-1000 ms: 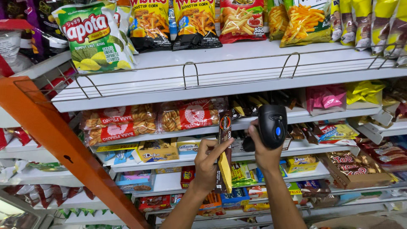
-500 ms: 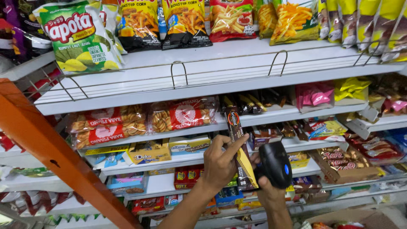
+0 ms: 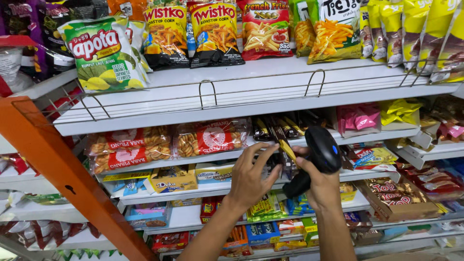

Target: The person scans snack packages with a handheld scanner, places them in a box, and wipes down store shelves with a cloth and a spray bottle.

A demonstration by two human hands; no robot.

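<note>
Narrow dark snack packet with a yellow end (image 3: 285, 147) held up in front of the second shelf, tilted, lower part hidden behind the fingers. Left hand (image 3: 251, 180) closed around it from the left — fingers curled over the packet, thumb side toward the shelf edge. Right hand (image 3: 320, 188) wrapped tight on the grip of a black handheld scanner (image 3: 321, 157), scanner head just beside the packet, touching or nearly so; cannot tell which. Directly behind: row of similar dark-and-yellow packets (image 3: 273, 126) lying on the white shelf (image 3: 232, 104). Left of those, clear bags of biscuits with red labels (image 3: 212, 137). Right of the scanner, pink packets (image 3: 360, 118) and yellow packets (image 3: 398, 110). Top shelf with wire rail — green-and-white chip bag (image 3: 104, 53) at left, black bags of corn sticks (image 3: 215, 31) in the middle, red fries bag (image 3: 265, 26) next to them. Lower right, open brown carton of chocolate bars (image 3: 401, 193). Orange steel beam (image 3: 63, 174) slanting across the lower left, in front of the shelves.
</note>
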